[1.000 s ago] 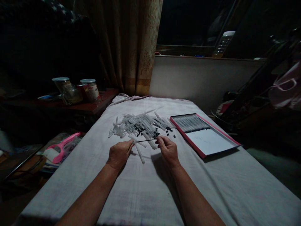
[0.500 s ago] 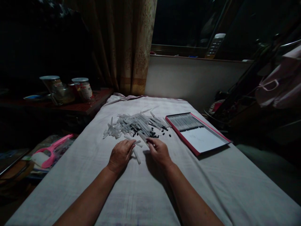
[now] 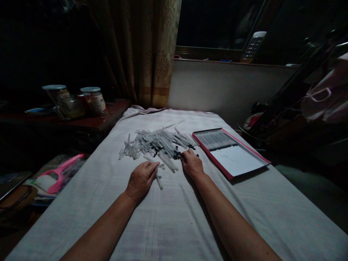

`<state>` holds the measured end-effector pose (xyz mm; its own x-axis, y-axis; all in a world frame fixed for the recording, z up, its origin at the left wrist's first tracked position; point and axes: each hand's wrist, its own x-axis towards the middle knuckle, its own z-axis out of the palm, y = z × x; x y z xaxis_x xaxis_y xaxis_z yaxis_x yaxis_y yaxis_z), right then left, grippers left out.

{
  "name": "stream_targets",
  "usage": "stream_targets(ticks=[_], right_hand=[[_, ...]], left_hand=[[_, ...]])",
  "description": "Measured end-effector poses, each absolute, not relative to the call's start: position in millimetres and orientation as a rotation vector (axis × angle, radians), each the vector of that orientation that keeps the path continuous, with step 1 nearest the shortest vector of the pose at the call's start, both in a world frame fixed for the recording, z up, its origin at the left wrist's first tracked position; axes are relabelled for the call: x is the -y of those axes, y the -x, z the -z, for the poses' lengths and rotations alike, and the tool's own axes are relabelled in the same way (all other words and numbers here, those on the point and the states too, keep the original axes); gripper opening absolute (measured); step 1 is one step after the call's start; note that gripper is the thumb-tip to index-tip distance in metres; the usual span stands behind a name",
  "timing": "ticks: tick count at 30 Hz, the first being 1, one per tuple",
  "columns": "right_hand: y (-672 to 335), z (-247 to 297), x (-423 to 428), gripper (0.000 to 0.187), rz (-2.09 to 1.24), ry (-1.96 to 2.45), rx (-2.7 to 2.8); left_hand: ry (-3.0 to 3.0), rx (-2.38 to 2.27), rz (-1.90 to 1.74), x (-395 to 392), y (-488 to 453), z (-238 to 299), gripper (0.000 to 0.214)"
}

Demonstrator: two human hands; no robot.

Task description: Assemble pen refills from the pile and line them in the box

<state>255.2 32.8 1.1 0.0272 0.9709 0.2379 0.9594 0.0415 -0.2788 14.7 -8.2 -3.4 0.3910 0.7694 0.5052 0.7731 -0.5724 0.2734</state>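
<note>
A heap of pale plastic tubes (image 3: 154, 143) lies on a cloth-covered table (image 3: 168, 217), with small black caps (image 3: 176, 156) scattered along its near right edge. My left hand (image 3: 141, 178) rests palm down beside the heap, fingers curled over a loose tube (image 3: 159, 181). My right hand (image 3: 191, 164) reaches into the black caps, its fingertips bunched together among them; what they pinch is hidden. A flat red-edged tray (image 3: 233, 161) to the right holds a row of finished tubes at its far end.
Two lidded jars (image 3: 89, 99) stand on a dark side table at the left. A pink-handled tool (image 3: 58, 174) lies below it. A curtain (image 3: 152, 54) hangs behind the table, and dark clutter with a pink bag (image 3: 323, 99) fills the right.
A second ago both hands held a thin rod between them above the cloth. Since then the left hand has sunk onto the cloth and the right hand has moved forward and right into the black caps.
</note>
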Motion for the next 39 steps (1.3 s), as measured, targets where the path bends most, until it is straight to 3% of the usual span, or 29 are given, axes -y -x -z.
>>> stream_targets(ticks=[13,26,28,33,39], right_hand=[[-254.2,-1.9,-28.6,0.024,0.01,1.907,2.021],[-250.6,5.7,-15.6,0.025,-0.23,1.656,1.815],[-243.5,6.4,-7.2,0.027,-0.414,1.538,1.692],[-228.1,-2.3,8.6,0.031,-1.275,1.157,1.006],[-231.9,-17.7,8.6,0.046,-1.518,1.038,0.539]], left_hand=[[2.6,1.474,0.893,10.7,-17.4,2.6,0.032],[2.663,1.388,0.785,11.9,-16.9,3.4,0.04],[2.686,1.355,0.765,11.2,-17.5,2.9,0.042],[2.709,1.223,0.698,3.5,-23.3,-4.1,0.038],[2.666,1.081,0.825,-9.1,-35.1,-8.6,0.026]])
